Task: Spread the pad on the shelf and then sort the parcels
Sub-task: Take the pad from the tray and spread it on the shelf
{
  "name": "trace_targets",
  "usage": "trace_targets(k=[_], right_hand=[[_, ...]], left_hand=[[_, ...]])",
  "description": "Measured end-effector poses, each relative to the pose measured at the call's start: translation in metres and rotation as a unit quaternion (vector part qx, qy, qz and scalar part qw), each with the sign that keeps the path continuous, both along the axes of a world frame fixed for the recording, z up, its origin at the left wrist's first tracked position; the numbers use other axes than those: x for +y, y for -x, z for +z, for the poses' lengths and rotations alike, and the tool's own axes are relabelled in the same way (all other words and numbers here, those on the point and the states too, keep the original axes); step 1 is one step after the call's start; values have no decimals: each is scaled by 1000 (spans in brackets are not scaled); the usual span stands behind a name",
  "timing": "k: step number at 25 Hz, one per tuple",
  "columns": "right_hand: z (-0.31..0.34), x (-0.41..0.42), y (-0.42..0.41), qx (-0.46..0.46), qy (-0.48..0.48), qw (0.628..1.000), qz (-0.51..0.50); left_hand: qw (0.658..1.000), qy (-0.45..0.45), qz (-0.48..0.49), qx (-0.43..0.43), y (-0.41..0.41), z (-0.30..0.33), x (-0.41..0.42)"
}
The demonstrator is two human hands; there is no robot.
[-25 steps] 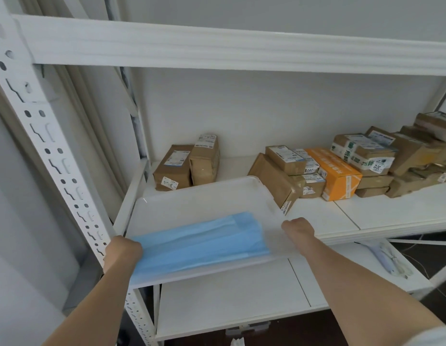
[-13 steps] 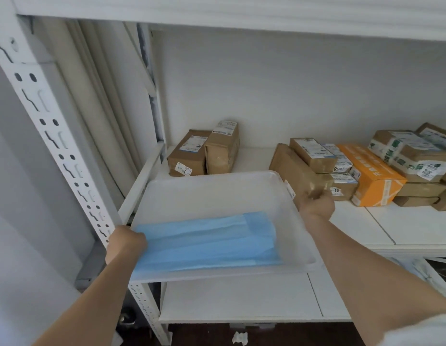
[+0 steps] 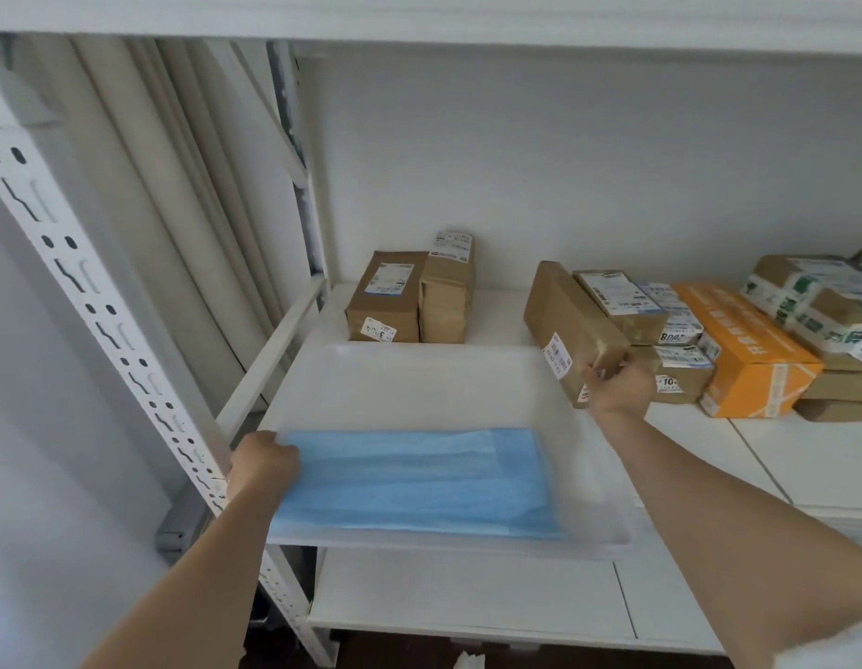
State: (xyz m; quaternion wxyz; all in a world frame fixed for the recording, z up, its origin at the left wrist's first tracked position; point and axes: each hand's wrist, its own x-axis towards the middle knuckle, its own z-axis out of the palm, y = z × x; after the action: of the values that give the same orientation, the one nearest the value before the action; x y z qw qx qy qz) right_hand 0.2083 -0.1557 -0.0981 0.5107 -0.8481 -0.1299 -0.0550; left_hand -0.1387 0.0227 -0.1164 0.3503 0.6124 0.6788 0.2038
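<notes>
- Since 1 s earlier, the right hand [image 3: 618, 384] had left the tray's right edge and gripped the leaning brown parcel [image 3: 571, 329] at centre right.
- The left hand [image 3: 262, 463] gripped the folded blue pad [image 3: 417, 480], lower centre, in the clear tray [image 3: 419, 379].
- The pad looked soft and light; best taken at its edges.

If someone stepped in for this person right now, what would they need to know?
Left hand grips the left edge of the translucent tray holding the folded blue pad. Right hand grips the tilted brown parcel at the tray's right corner. Other parcels sit on the shelf: two behind the tray, an orange box at right. Pad not yet spread; sorting remains.
</notes>
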Motion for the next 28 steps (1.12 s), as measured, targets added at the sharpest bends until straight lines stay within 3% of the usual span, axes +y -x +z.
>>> trace_targets(k=[5,13,19,23,28], right_hand=[[-1,-8,-3,15,16,1000,15],[11,11,1,2,-38,999,11],[15,51,-3,136,-68,988,-11],[13,75,-10,322,-218,921,6],[13,85,-16,442,-269,854,45]], left_hand=[[1000,-1,13,19,-4,-8,12],[984,10,40,176,-24,-7,11],[979,-64,-21,190,-46,1,7],[977,-59,-75,193,-61,8,7],[975,-27,-119,185,-69,8,12]])
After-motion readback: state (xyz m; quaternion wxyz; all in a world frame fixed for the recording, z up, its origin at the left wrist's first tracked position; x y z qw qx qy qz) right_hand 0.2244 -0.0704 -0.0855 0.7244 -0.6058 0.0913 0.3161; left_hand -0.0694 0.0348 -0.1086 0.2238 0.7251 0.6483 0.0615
